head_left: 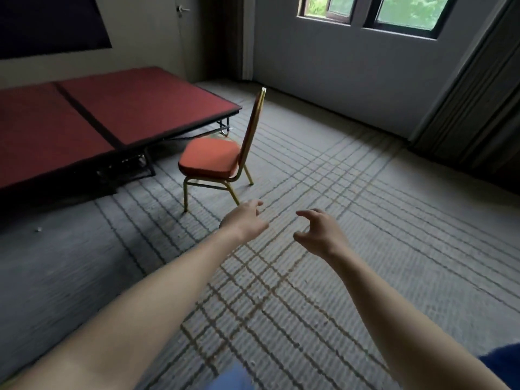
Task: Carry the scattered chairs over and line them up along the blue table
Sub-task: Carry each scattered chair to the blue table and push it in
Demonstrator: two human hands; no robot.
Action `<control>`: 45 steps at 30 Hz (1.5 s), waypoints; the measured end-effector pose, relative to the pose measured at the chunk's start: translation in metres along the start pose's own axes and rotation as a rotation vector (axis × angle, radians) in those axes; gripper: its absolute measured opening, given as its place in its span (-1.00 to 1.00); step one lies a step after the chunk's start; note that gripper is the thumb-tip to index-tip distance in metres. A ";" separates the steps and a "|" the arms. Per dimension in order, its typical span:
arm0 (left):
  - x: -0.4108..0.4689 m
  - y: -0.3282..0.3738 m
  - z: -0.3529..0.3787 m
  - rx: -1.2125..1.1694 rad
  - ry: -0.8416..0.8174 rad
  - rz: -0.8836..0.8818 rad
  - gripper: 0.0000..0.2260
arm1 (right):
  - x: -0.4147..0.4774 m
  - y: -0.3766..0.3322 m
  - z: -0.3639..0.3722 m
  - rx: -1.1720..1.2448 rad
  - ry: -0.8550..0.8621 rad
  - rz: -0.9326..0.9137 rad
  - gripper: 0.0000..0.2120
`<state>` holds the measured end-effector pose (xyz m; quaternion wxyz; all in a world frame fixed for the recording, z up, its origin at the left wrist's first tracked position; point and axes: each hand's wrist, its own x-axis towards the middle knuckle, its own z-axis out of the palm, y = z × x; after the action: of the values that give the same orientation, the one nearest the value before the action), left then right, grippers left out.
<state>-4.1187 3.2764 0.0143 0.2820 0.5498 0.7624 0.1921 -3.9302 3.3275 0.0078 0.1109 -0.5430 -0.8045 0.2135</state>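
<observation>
Head: upright chair point(216, 159) facing left.

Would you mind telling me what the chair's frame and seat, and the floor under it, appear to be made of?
The chair frame looks like thin metal tubing with a gold painted or plated finish, judging by its slim, even legs. The seat seems to be padded orange-red fabric or vinyl; its matte, rounded cushion leaves that open. The floor looks like low-pile grey carpet with a ribbed texture and a woven line grid.

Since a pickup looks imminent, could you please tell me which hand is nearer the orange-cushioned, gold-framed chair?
Left. The left hand reaches just short of the orange-cushioned, gold-framed chair, near its front legs. The right hand hangs farther to the right. Neither touches it.
</observation>
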 end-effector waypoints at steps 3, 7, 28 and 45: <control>0.059 0.011 -0.017 -0.046 0.047 -0.003 -0.46 | 0.066 0.001 -0.013 -0.018 0.021 -0.042 -0.45; 0.151 0.029 -0.040 -0.081 0.103 0.023 -0.46 | 0.165 0.001 -0.033 -0.039 0.049 -0.088 -0.45; 0.600 0.103 -0.123 -0.125 0.234 -0.087 -0.47 | 0.641 0.060 -0.107 0.048 0.008 -0.234 -0.42; 0.850 0.073 -0.144 -0.128 0.403 -0.434 -0.37 | 0.954 0.040 -0.091 -0.077 -0.272 -0.520 -0.37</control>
<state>-4.3589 4.1067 -0.0168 0.1937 0.3059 0.8891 0.2800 -4.2284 4.2395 0.0187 0.0326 -0.2890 -0.9316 0.2181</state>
